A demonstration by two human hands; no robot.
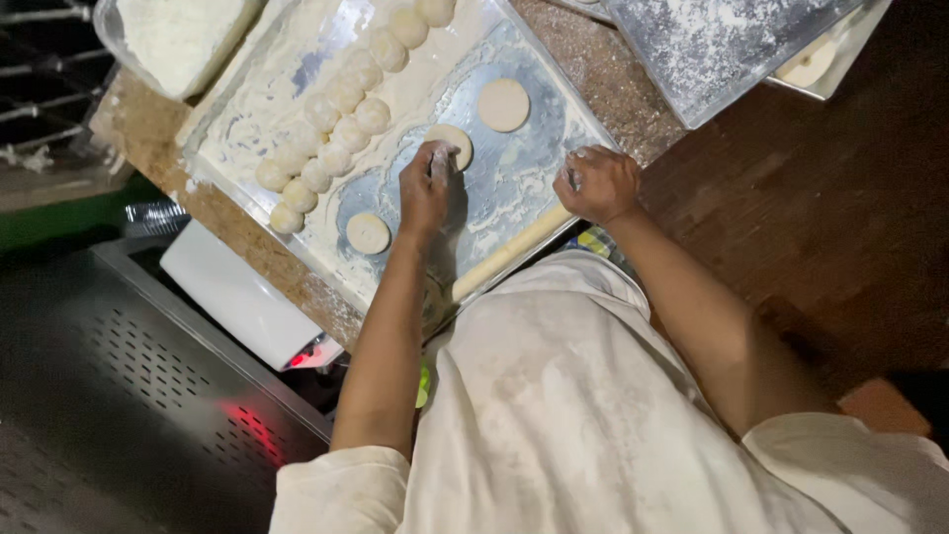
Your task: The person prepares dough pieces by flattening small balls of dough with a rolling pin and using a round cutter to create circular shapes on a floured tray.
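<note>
A person in a floury white apron (583, 396) leans over a metal tray (534, 168) on a speckled counter (148, 129). A wooden rolling pin (509, 252) lies along the tray's near edge. The left hand (425, 188) presses flat, fingers down, on a dough disc (451, 143) in the middle of the tray. The right hand (596, 183), curled loosely, rests on the tray's right edge, holding nothing I can make out. Two more discs (503, 104) lie nearby, one by the left wrist. Farther off, dough balls (336, 124) sit in rows, with a flour tub (178, 40) beyond.
</note>
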